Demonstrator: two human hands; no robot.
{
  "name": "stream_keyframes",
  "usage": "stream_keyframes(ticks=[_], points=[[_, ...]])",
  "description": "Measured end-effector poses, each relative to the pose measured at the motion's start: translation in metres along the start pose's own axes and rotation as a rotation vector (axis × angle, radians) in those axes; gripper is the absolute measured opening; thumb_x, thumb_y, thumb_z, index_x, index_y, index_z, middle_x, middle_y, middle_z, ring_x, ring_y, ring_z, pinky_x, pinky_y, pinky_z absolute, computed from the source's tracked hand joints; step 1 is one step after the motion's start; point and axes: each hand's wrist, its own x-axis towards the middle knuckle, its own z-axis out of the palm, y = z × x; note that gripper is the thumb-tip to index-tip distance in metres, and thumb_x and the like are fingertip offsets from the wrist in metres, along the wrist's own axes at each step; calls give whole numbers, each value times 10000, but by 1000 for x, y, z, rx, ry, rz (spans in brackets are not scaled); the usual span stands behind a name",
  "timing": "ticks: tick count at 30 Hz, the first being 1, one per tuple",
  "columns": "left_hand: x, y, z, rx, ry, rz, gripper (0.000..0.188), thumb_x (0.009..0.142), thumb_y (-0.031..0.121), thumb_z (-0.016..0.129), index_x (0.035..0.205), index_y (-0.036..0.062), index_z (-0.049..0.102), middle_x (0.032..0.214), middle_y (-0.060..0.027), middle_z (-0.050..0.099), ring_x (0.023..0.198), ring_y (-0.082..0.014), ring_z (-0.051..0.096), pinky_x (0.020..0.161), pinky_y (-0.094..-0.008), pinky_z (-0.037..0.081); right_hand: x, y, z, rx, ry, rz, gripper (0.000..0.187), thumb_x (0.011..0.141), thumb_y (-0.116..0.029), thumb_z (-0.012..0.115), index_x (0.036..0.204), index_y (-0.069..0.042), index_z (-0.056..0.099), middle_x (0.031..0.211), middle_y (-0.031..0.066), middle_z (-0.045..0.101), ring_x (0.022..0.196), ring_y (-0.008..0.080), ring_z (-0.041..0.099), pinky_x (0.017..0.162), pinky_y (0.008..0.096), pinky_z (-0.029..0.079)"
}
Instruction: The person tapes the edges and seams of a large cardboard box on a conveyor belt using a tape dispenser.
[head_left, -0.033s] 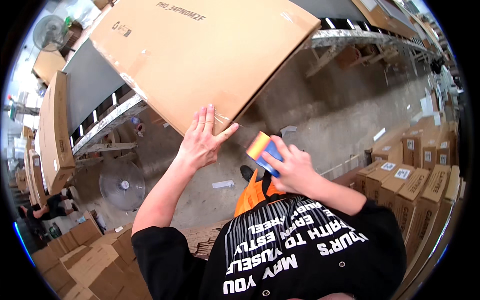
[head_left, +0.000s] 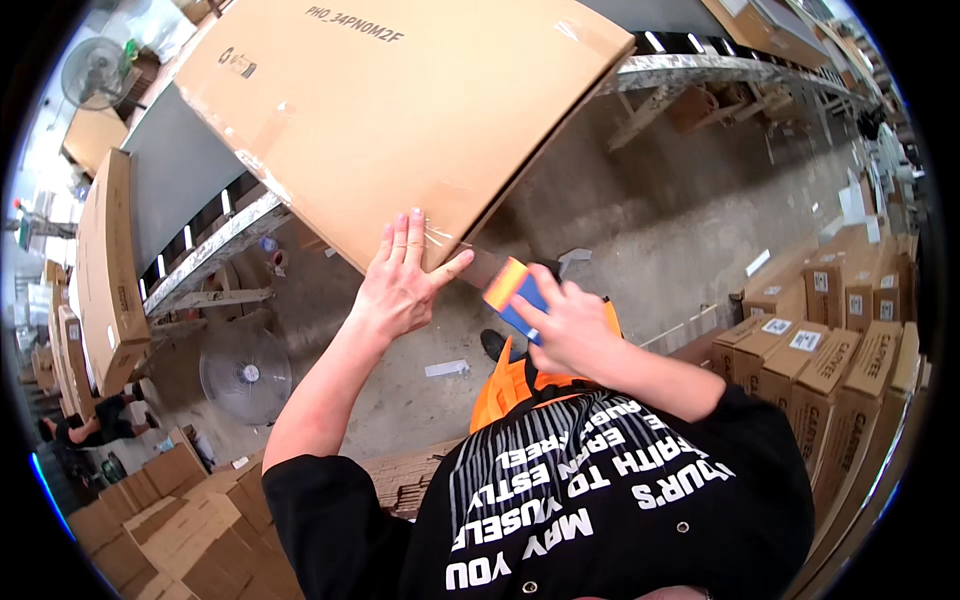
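The left hand [head_left: 398,295] lay spread on the near corner of the large cardboard box [head_left: 400,130] at the view's eleven o'clock, while the right hand [head_left: 568,327] gripped a blue-and-orange tool [head_left: 510,292] at the left one's three o'clock.

R grip [head_left: 574,332] slightly nearer ctn [head_left: 390,130]

Print [head_left: 353,25] on carton [head_left: 380,140], lettering [head_left: 470,573] on shirt [head_left: 650,560]

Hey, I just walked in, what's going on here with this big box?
A person has their left hand spread flat on a large cardboard box near its corner, which juts past the conveyor. Their right hand grips a blue and yellow tool just off that corner; its exact kind is unclear.
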Motion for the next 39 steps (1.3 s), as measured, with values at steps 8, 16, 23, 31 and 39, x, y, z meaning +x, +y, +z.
stream_keyframes(ticks=[8, 16, 23, 31, 39], points=[[8, 6, -4, 22, -47, -64, 517, 759, 222, 654, 1272, 276, 610, 1489, -410, 189, 1359, -570, 279, 1129, -582, 267, 111, -42, 92, -446, -559, -175, 265, 743, -176, 659, 981, -109, 753, 1081, 197, 623, 872, 299, 599, 535, 403, 479], [28, 18, -38, 36, -191, -255, 705, 848, 322, 643, 1490, 299, 353, 1484, -372, 259, 1325, -565, 330, 1103, -580, 290, 9, 208, 73, 1808, -126, 705, 523, 667, -2, 594, 1186, -3, 663, 996, 155, 688, 719, 180, 673, 625, 324, 570], [247, 32, -47, -55, 161, -252, 976, 830, 609, 614, 1426, -108, 324, 1446, -349, 352, 1346, -526, 317, 1131, -569, 230, 42, 378, -47, 2207, 185, 461, 596, 714, -97, 573, 1289, 47, 504, 1191, 174, 630, 933, 224, 665, 789, 303, 569], [413, 26, -33, 86, 218, -326, 843, 818, 486, 666, 1364, -111, 431, 1412, -336, 411, 1299, -517, 394, 1133, -538, 269, 134, 464, -88, 2171, 89, 406, 594, 686, -29, 576, 1258, 112, 503, 1040, 213, 668, 729, 228, 697, 648, 286, 611], [407, 20, -26, -22, 277, -291, 872, 756, 461, 724, 1347, -114, 440, 1408, -352, 404, 1272, -559, 399, 1105, -578, 301, 276, 517, -93, 1849, -307, 262, 626, 618, -28, 588, 1227, 118, 571, 1061, 192, 679, 857, 209, 692, 780, 315, 580]])
